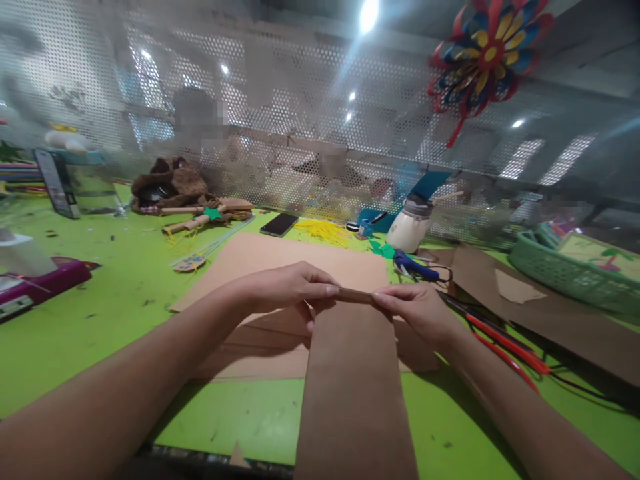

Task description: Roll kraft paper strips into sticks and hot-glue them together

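A long strip of brown paper (355,393) hangs down toward me over the table's front edge. Its far end is rolled or folded into a narrow band, pinched at the left by my left hand (300,288) and at the right by my right hand (417,307). Both hands are closed, thumbs on top. Beneath them lie a large tan paper sheet (300,257) and several brown paper pieces (255,353), partly covered by my arms and the strip.
Right: red-handled scissors (510,347), a blue-handled tool (415,267) with a cord, brown paper (480,287), a green basket (575,273). Behind: a phone (279,225), yellow shreds (323,231), a white jar (407,227), a perforated screen (300,133). Left: a purple power strip (65,287).
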The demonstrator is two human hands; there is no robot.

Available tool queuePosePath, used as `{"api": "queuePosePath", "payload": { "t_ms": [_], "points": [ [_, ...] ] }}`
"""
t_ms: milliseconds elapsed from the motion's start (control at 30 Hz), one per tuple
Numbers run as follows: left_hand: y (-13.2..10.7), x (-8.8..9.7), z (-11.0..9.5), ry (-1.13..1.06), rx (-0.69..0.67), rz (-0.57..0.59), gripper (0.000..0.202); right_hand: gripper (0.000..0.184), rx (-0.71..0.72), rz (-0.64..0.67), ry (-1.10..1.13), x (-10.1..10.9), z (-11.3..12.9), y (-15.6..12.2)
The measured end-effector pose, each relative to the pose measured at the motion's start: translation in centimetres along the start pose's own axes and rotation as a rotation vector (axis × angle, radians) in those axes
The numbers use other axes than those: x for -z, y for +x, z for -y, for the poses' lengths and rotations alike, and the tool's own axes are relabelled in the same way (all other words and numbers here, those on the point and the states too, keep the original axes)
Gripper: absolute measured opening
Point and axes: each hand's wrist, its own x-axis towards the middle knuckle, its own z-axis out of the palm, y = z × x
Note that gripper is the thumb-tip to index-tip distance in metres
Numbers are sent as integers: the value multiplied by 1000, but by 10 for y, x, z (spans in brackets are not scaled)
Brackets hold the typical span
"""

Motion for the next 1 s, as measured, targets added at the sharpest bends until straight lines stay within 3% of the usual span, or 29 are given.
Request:
{"api": "queuePosePath", "payload": {
  "t_ms": [200, 400, 533, 833, 1000],
  "points": [
    [6, -3, 5, -34, -47, -129, 30, 27, 40, -66, -26, -2, 6, -1],
    [11, -4, 12, 54, -110, -242, 28, 24, 12, -35, 104, -7, 9, -2],
    [13, -4, 16, 33, -130, -241, 26, 21, -22, -5, 237, -7, 0, -1],
    [17, -4, 18, -202, -118, -304, 30, 24, 6, -38, 186, -5, -1, -1],
    [19, -8, 19, -99, -197, -381, 18, 23, 14, -66, 198, -8, 1, -1]
  ]
}}
